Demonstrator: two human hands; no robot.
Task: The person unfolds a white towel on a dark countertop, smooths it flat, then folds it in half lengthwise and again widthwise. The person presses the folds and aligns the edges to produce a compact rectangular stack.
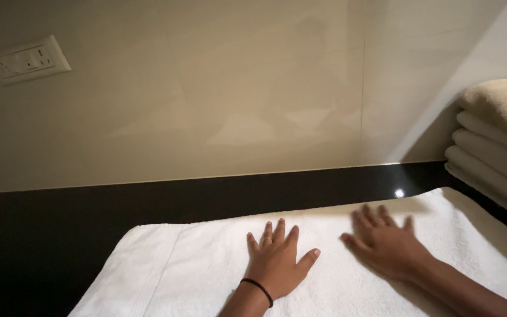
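1. The white towel [206,270] lies spread flat right under both your hands, running from the lower left of the view across to the right, where its far corner reaches close to the stack of folded towels [494,147].
2. Your left hand [277,258] is planted palm down near the towel's middle, fingers fanned out and pointing away from you, thumb swung out to the right.
3. Your right hand [385,240] sits just beside it, also palm down on the cloth with fingers spread, angled up and to the left; it looks a touch blurred.
4. The two hands are close, thumbs facing each other, but not touching. Neither one pinches or grips anything; both lie open and flat on the fabric.
5. There's a thin dark band [257,290] around your left wrist, and both forearms come in from the bottom edge, the right one on a long slant from the lower right corner.
6. The towel rests on a glossy black counter [60,235], with a small glint of light on it near the towel's far right edge.
7. Behind the counter rises a pale beige wall [236,88], with a white socket plate [29,60] at the upper left.
8. The folded stack at the right is cream and white, with the topmost towel slightly darker.
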